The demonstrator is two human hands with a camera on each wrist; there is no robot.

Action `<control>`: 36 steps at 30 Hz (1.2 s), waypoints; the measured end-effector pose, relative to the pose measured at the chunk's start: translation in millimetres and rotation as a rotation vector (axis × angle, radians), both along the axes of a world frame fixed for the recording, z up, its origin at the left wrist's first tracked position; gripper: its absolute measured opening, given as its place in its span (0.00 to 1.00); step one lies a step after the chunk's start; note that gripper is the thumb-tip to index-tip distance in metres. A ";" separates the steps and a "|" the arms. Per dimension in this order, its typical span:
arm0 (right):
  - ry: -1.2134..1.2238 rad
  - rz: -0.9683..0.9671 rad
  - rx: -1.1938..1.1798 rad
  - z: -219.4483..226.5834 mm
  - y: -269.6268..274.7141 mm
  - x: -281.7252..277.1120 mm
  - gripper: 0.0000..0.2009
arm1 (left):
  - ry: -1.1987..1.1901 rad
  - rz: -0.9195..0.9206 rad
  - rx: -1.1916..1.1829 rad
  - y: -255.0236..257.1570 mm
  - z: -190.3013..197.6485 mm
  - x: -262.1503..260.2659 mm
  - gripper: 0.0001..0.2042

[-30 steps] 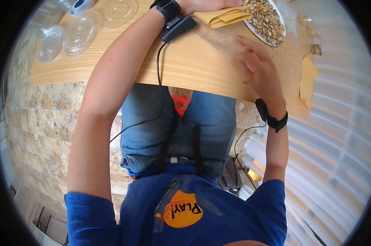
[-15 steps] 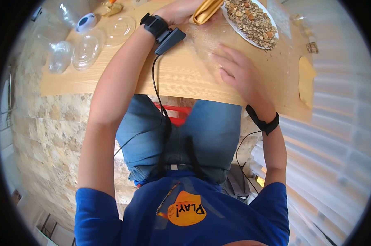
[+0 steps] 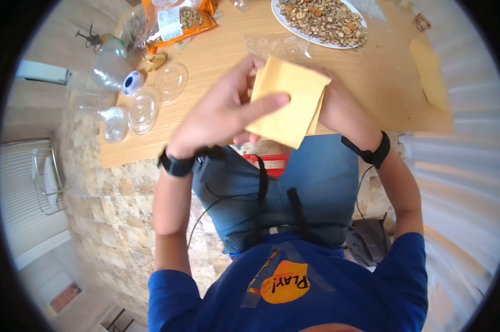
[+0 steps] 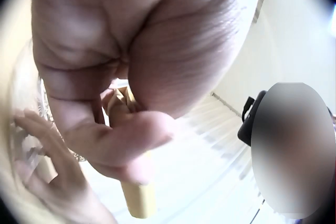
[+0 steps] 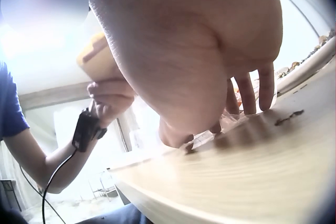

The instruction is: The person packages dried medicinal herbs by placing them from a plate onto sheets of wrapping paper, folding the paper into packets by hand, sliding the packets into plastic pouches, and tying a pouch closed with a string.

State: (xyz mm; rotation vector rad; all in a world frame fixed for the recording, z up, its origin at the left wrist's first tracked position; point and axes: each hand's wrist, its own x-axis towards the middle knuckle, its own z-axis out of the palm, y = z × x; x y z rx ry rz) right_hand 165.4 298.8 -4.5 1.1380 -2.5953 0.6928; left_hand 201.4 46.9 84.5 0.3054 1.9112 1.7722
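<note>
In the head view my left hand (image 3: pixel 219 110) holds a folded yellow cloth (image 3: pixel 291 105) above the table's near edge, thumb across its top face. The left wrist view shows the cloth (image 4: pixel 139 200) below those curled fingers. Partly hidden behind the cloth in the head view is my right hand (image 3: pixel 338 105). In the right wrist view its fingers (image 5: pixel 266 85) point down at the tabletop, extended, beside crumpled clear plastic (image 5: pixel 231 121). Farther back, a white plate (image 3: pixel 287 25) bears a heap of muesli (image 3: pixel 322 22).
An orange bag (image 3: pixel 203 23) with a white label lies at the back left. Clear round lids (image 3: pixel 173 83), a clear bottle (image 3: pixel 109 63) and a white-and-blue roll (image 3: pixel 132 83) stand at the left. Another yellow cloth (image 3: pixel 429 77) lies at the right edge.
My left hand has brought the folded cloth from beside the plate back toward my body. My right hand is now behind it. The head view has shifted, showing more of the left side.
</note>
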 end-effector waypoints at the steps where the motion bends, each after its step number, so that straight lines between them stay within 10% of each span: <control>1: 0.056 0.031 -0.011 3.8 -1.9 1.9 0.20 | -0.001 -0.008 -0.038 -2.1 -3.7 7.1 0.19; 10: -0.068 0.021 0.078 10.4 -11.9 13.4 0.20 | 0.015 0.296 -0.213 -9.4 -39.8 52.8 0.15; 36: -0.243 -0.093 -0.072 47.5 -27.0 38.7 0.06 | -0.010 0.407 -0.233 2.5 -49.6 70.2 0.14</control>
